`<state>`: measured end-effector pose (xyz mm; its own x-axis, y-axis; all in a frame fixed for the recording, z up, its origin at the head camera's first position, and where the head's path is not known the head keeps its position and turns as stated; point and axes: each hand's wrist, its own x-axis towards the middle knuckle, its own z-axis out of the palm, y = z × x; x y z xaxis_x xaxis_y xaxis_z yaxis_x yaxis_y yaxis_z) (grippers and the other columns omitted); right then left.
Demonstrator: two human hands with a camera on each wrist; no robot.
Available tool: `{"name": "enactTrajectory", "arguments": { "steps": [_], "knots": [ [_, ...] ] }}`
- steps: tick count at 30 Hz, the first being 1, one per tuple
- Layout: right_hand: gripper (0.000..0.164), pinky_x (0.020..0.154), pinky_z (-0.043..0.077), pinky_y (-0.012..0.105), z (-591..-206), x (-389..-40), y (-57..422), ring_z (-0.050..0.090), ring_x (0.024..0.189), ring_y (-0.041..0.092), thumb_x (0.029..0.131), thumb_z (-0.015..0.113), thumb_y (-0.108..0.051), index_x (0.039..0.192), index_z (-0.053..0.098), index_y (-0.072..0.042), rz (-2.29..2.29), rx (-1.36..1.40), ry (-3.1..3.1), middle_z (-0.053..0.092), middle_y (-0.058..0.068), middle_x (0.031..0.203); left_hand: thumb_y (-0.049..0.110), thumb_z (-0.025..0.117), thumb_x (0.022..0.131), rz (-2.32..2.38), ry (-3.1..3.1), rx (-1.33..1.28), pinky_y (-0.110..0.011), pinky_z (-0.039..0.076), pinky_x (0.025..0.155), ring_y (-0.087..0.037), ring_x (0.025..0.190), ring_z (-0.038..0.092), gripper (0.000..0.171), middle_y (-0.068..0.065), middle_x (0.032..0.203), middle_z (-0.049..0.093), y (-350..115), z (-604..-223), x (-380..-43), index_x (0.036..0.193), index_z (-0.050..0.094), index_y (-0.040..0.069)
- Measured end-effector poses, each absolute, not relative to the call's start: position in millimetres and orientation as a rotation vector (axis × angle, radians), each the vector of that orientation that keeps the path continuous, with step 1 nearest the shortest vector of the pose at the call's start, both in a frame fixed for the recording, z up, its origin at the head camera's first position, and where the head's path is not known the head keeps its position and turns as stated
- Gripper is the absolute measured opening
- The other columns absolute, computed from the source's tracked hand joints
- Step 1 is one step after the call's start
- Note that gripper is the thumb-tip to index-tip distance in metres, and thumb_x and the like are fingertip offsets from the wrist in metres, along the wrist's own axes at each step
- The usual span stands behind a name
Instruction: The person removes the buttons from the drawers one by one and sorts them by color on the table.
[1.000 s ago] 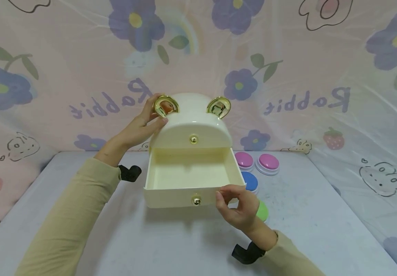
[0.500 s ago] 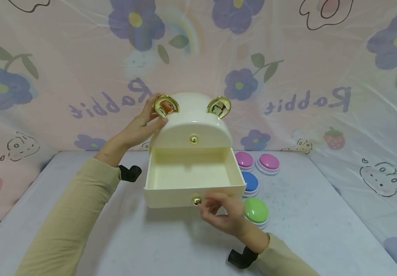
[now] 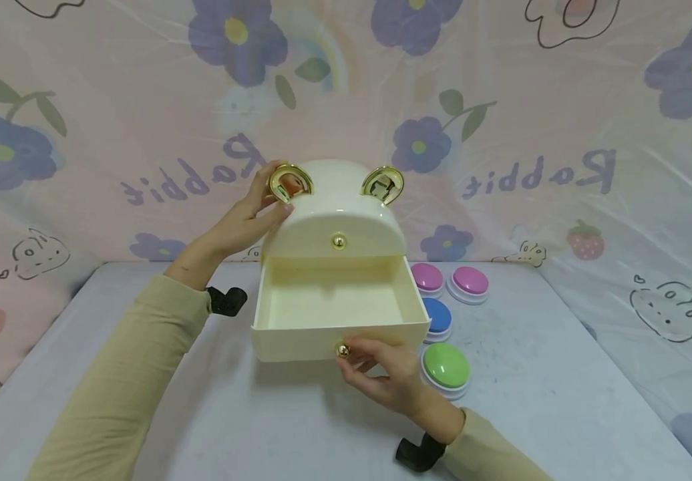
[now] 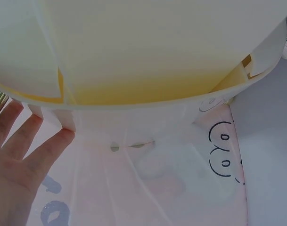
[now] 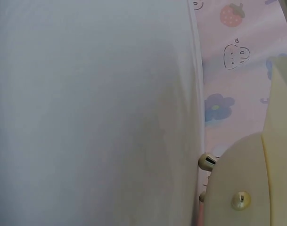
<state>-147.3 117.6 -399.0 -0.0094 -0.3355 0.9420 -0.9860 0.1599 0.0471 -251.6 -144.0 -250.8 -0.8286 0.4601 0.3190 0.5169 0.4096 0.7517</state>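
Observation:
A cream-white storage box (image 3: pixel 334 230) with two gold ears stands mid-table in the head view, its lower drawer (image 3: pixel 298 344) pulled out and bare inside. My left hand (image 3: pixel 250 220) grips the box's top left by the gold ear (image 3: pixel 290 184), thumb in front and fingers behind. In the left wrist view, fingertips (image 4: pixel 63 136) of that hand press the back of the box. At the drawer front, my right hand (image 3: pixel 385 377) pinches the small gold knob (image 3: pixel 342 350) between thumb and index finger. The right wrist view shows the upper knob (image 5: pixel 241 200) but not the hand.
Right of the box sit several round push buttons on white bases: a green one (image 3: pixel 446 365), a blue one (image 3: pixel 438 315) and a pink one (image 3: pixel 470 280) among them. A white cloth covers the table (image 3: pixel 538 374). Behind it hangs a printed curtain (image 3: pixel 502 80).
My right hand has moved left along the drawer front, from its right corner to the gold knob, uncovering the green button. The left hand, box and drawer have stayed put.

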Motion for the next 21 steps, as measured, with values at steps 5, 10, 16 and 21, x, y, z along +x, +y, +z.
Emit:
{"name": "enactTrajectory", "arguments": {
  "steps": [5, 10, 16, 21],
  "knots": [
    [0.024, 0.057, 0.05, 0.008, -398.8, -145.6, 115.7, 0.068, 0.058, 0.012, 0.089, 0.065, -0.01, 0.089, 0.063, 0.013, 0.874, 1.311, -1.49, 0.069, 0.016, 0.074, 0.024, 0.047, 0.101, -1.413, -2.582, -0.894, -0.064, 0.016, 0.113, -0.038, 0.144, 0.022, 0.068, -0.009, 0.158, 0.015, -143.6, -249.6, -251.5, 0.15, 0.003, 0.037],
    [0.024, 0.057, 0.051, 0.009, -398.7, -144.0, 115.5, 0.068, 0.059, 0.013, 0.09, 0.065, -0.011, 0.091, 0.063, 0.013, 0.886, 1.293, -1.515, 0.069, 0.017, 0.077, 0.023, 0.047, 0.101, -1.41, -2.581, -0.893, -0.063, 0.016, 0.113, -0.038, 0.144, 0.023, 0.068, -0.01, 0.158, 0.017, -143.6, -249.5, -251.6, 0.15, 0.003, 0.036],
    [0.025, 0.056, 0.051, 0.009, -398.5, -145.5, 116.9, 0.069, 0.061, 0.015, 0.09, 0.065, -0.012, 0.093, 0.063, 0.013, 0.911, 1.267, -1.556, 0.07, 0.018, 0.079, 0.023, 0.047, 0.1, -1.4, -2.57, -0.905, -0.063, 0.016, 0.113, -0.038, 0.143, 0.024, 0.067, -0.011, 0.157, 0.019, -143.3, -250.1, -251.6, 0.15, 0.004, 0.036],
    [0.025, 0.054, 0.052, 0.012, -397.4, -150.5, 118.1, 0.069, 0.063, 0.016, 0.091, 0.065, -0.016, 0.098, 0.063, 0.008, 0.992, 1.181, -1.66, 0.07, 0.015, 0.082, 0.023, 0.047, 0.1, -1.4, -2.574, -0.901, -0.064, 0.015, 0.113, -0.038, 0.143, 0.024, 0.067, -0.01, 0.157, 0.02, -143.5, -250.5, -250.9, 0.15, 0.003, 0.036]
  ]
}}
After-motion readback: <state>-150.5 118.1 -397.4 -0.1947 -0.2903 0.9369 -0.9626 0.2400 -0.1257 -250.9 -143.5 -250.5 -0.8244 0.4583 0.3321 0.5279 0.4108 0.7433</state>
